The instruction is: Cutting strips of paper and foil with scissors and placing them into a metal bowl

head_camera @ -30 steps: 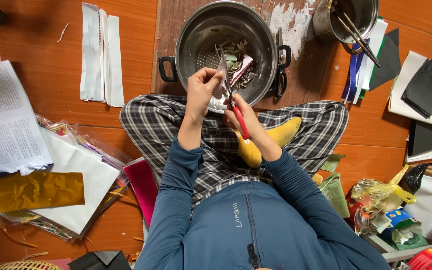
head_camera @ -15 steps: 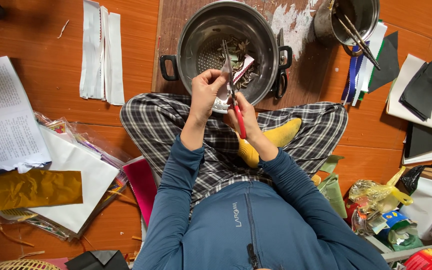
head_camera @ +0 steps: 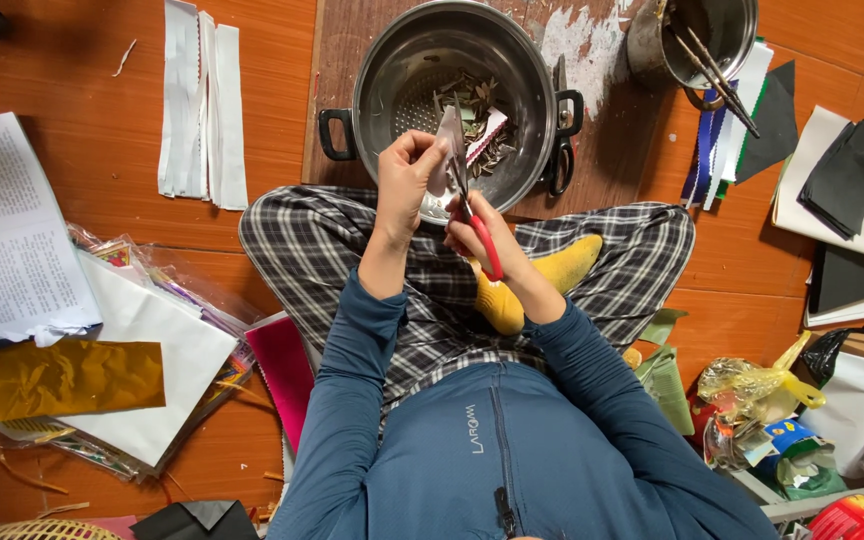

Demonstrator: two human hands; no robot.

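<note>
I sit cross-legged on a wooden floor in checked trousers and yellow socks. My left hand (head_camera: 407, 180) pinches a small pale piece of paper (head_camera: 449, 135) above the steel pot (head_camera: 402, 70). My right hand (head_camera: 477, 240) grips red-handled scissors (head_camera: 482, 245), their blades pointing up against the paper piece. Paper cuttings (head_camera: 477, 115) lie in the bottom of the pot, which stands on a wooden board (head_camera: 342, 40) in front of my knees.
Black scissors (head_camera: 560, 150) lie by the pot's right handle. A metal cup with sticks (head_camera: 697, 35) stands at the back right. White paper strips (head_camera: 202, 105), printed sheets (head_camera: 7, 240), gold foil (head_camera: 72, 378), black paper (head_camera: 847, 175) and plastic bags (head_camera: 752, 390) lie around.
Both hands stay over the pot's near rim; the scissors blades have worked a little along the paper piece, which has turned slightly in my left hand.
</note>
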